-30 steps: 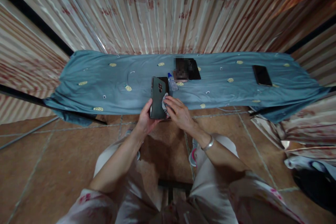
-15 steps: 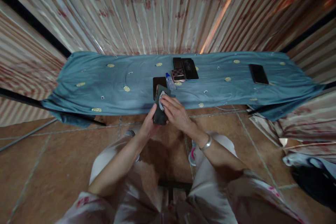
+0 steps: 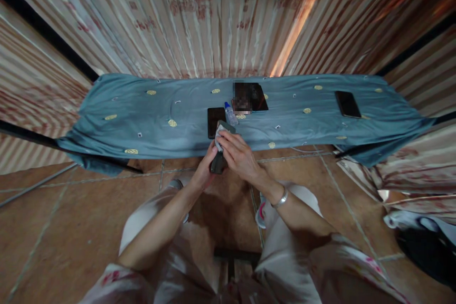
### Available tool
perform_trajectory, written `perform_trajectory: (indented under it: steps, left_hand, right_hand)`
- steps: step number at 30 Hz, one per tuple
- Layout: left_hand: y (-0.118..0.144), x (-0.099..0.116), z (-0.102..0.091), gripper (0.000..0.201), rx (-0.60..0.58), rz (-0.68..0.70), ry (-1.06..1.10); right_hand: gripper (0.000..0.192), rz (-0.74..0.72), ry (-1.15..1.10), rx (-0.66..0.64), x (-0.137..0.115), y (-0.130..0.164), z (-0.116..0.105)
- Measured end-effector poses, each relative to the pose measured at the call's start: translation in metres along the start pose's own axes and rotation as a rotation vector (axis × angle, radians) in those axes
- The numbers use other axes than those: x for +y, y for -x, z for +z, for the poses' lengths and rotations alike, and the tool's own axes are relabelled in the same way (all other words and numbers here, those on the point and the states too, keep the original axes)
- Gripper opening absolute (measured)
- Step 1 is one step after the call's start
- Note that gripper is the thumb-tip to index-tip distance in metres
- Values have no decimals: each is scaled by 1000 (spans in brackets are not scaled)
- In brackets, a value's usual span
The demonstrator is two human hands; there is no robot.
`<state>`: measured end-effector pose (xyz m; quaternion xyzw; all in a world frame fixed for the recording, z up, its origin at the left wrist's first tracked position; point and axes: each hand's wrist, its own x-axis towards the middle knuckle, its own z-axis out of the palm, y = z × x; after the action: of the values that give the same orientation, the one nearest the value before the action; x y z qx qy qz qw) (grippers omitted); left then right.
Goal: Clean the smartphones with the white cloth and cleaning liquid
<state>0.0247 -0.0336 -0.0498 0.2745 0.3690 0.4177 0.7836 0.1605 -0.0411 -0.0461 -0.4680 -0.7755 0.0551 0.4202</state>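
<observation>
My left hand (image 3: 204,169) grips a dark green phone (image 3: 218,164) from below, just in front of the bench's near edge. My right hand (image 3: 238,153) presses a small white cloth (image 3: 220,134) against the phone's upper part and covers most of it. Just beyond, a black phone (image 3: 215,120) lies flat on the blue-green sheet (image 3: 149,118). A small clear bottle with a blue cap (image 3: 230,112) lies beside that phone.
More phones lie on the sheet: a dark one (image 3: 258,96) at the middle back and another (image 3: 347,103) far right. Striped curtains (image 3: 213,19) hang behind. Tiled floor (image 3: 64,228) lies below, with a dark bundle (image 3: 423,242) at the right.
The green phone tilted from flat-facing to nearly edge-on and dropped lower. My right hand moved the cloth up over its top.
</observation>
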Motion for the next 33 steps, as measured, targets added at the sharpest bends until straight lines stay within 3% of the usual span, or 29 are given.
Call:
perform_trajectory:
  steps: [7,16,22,27,33]
  left_hand:
    - [10,-2,1,83,-58,5,-122]
    - [17,13,5,71,-132,21,-57]
    - [21,20,10,57,-150,23,23]
    - [17,19,11,65,-124,45,26]
    - [12,23,9,72,-83,69,62]
  right_hand:
    - [39,100,40,57,24,-9,-13]
    - [37,226,-14,132,36,-11,-16]
    - [36,472,-395,228,39,-16,-7]
    - [40,638,-821,290,36,-23,1]
    - [31,764,-977,229,16,-25,0]
